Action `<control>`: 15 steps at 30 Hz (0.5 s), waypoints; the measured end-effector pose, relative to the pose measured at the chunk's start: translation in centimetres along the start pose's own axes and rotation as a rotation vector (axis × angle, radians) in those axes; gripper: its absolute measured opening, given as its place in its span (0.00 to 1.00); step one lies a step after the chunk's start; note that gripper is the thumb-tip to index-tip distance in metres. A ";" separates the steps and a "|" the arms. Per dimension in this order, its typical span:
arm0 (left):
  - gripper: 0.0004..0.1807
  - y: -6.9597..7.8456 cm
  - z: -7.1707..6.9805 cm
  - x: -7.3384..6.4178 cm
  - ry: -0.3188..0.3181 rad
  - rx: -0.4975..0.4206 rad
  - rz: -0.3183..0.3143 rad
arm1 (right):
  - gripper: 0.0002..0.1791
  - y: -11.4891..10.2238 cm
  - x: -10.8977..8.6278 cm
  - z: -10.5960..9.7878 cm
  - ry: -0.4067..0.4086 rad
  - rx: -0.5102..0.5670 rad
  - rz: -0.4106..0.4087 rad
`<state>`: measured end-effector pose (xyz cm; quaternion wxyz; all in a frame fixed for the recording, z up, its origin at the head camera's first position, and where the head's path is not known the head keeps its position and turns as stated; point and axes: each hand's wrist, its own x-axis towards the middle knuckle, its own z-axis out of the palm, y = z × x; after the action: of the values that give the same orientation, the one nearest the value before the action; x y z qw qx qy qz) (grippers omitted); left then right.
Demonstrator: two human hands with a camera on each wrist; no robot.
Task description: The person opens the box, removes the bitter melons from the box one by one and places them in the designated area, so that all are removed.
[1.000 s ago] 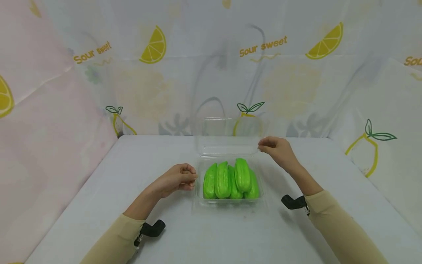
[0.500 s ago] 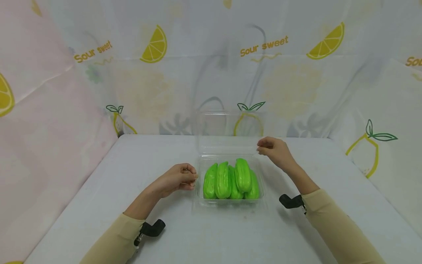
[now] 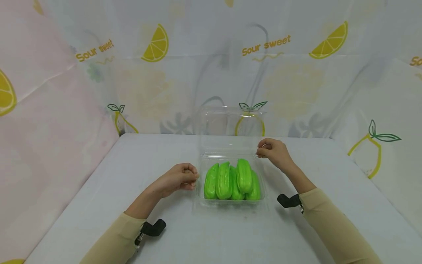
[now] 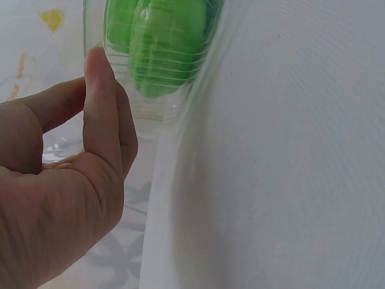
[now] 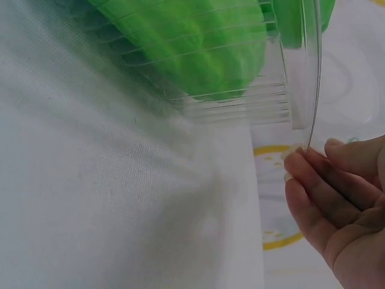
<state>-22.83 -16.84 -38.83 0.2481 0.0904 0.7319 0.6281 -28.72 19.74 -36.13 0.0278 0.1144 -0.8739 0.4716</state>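
Observation:
A clear plastic clamshell box [image 3: 230,203] stands on the table, its transparent lid [image 3: 230,126] raised upright at the back. Several glossy, bright green, ribbed, elongated pieces [image 3: 224,181] lie side by side in the base, one resting higher on the others. My left hand [image 3: 179,178] pinches the rim at the box's left side; in the left wrist view, the thumb lies on the near face of the rim [image 4: 94,36]. At the back right corner, near the lid's fold, my right hand [image 3: 275,152] has its fingertips on the box edge, with thumb and fingers curled about it.
A white cloth covers the table [image 3: 148,154]. Behind it hangs a pale curtain [image 3: 204,73] printed with lemons and lettering, close behind the lid. Black wrist mounts [image 3: 155,227] stick out from the sleeves.
The lid has swung further back and stands taller. My right hand has lowered slightly toward the fold at the back right corner. My left hand keeps its place on the rim.

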 end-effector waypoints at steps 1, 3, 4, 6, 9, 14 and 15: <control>0.11 0.0 0.0 0.0 0.000 0.000 0.000 | 0.13 0.0 0.0 0.0 0.000 -0.008 0.005; 0.11 0.0 0.0 0.0 -0.003 -0.003 0.000 | 0.13 0.1 0.1 0.0 0.000 -0.015 0.015; 0.11 0.0 0.0 0.0 -0.004 -0.003 -0.001 | 0.12 0.1 0.1 0.0 0.000 -0.017 0.018; 0.11 0.0 0.1 0.0 -0.005 -0.007 -0.001 | 0.12 0.1 0.2 0.1 -0.001 -0.015 0.023; 0.11 0.0 0.1 -0.1 -0.003 -0.009 -0.002 | 0.11 0.2 0.3 0.1 -0.003 -0.007 0.024; 0.11 0.0 0.1 -0.1 -0.002 -0.010 -0.006 | 0.12 0.5 0.4 0.4 -0.012 0.007 0.039; 0.11 -0.1 0.0 0.0 -0.003 -0.009 -0.007 | 0.12 0.5 0.4 0.4 -0.014 0.010 0.043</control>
<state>-22.77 -16.83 -38.87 0.2516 0.0877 0.7290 0.6305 -29.23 19.59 -36.71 0.0108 0.0992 -0.8739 0.4758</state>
